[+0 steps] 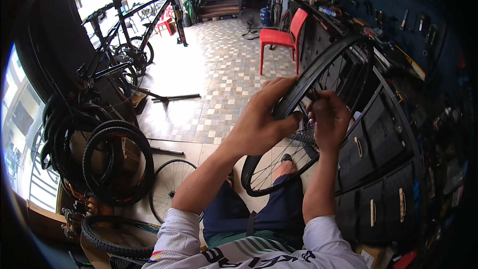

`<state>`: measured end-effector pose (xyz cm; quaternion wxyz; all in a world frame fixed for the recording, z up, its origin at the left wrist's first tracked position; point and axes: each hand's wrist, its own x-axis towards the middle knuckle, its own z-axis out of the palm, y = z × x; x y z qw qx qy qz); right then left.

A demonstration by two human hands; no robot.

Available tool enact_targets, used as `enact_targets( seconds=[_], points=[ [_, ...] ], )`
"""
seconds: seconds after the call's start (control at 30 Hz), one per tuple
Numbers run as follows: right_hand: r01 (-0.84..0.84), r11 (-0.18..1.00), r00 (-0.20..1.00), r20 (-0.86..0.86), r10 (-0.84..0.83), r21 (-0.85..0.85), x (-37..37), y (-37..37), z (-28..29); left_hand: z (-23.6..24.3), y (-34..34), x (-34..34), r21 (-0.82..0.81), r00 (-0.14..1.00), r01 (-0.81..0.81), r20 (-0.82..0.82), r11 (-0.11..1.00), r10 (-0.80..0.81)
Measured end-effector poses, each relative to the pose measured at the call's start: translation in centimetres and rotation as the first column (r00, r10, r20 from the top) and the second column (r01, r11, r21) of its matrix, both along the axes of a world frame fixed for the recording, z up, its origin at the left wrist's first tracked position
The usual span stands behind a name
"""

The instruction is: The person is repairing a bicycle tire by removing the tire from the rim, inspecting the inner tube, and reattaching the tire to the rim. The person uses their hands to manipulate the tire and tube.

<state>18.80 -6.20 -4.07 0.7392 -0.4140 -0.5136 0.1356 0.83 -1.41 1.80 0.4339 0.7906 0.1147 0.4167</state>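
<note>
A black bicycle wheel (318, 65) with spokes and a dark rubber band along its rim is held tilted in front of me, above my legs. My left hand (266, 119) is closed around the upper left side of the rim, thumb pressing near the rubber. Just inside the rim, my right hand (326, 119) is closed in a pinch beside the spokes, around a small dark thing that is too hidden to name. The wheel's lower part hangs between my forearms and over my knees.
Bicycles (129, 60) stand left; tires (92, 164) and a loose wheel (156, 182) lie lower left. A red chair (279, 37) and fan (246, 20) stand ahead. Black drawers (371, 147), a cluttered bench (378, 55) and tool board (388, 5) line the right.
</note>
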Motion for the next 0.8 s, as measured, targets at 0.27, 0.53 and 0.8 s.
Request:
enact_targets(
  seconds=[0.27,0.53,0.8],
  points=[
    [0.264,0.93,0.913,0.243,-0.327,0.257,-1.6,-0.3,-0.3,-1.0,0.0,0.2,-0.204,0.996,0.046,0.078,0.978,-0.03],
    [0.11,0.986,0.978,-0.19,-0.085,0.125,-1.1,-0.6,1.1,0.1,-0.6,0.0,0.045,0.999,-0.021,-0.025,0.999,0.022],
    [0.039,0.999,0.999,-0.002,-0.039,0.032,-0.3,-1.0,0.4,0.3,-0.7,0.2,-0.139,0.998,0.065,0.007,0.988,-0.065]
  ],
)
